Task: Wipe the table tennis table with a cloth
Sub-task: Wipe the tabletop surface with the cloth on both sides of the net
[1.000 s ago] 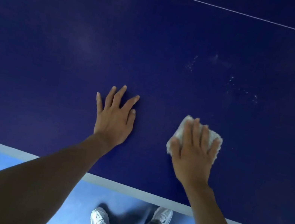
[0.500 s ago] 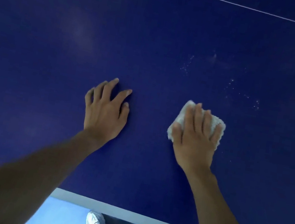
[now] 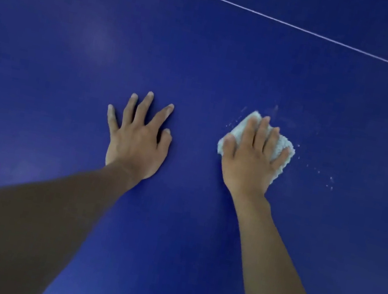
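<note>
The person's right hand point(image 3: 249, 167) lay flat on a small white cloth point(image 3: 283, 144), fingers nearly straight and pressing it onto the dark blue table tennis table point(image 3: 203, 57). The cloth sat under the palm and fingers, its edges showing past the fingertips and beside the thumb. Pale specks point(image 3: 331, 180) dotted the surface just right of that hand (a few beyond the fingertips too). Left of it, apart, the left hand point(image 3: 136, 142) rested palm down, fingers spread, holding nothing. A thin white line point(image 3: 262, 15) ran well beyond both hands.
</note>
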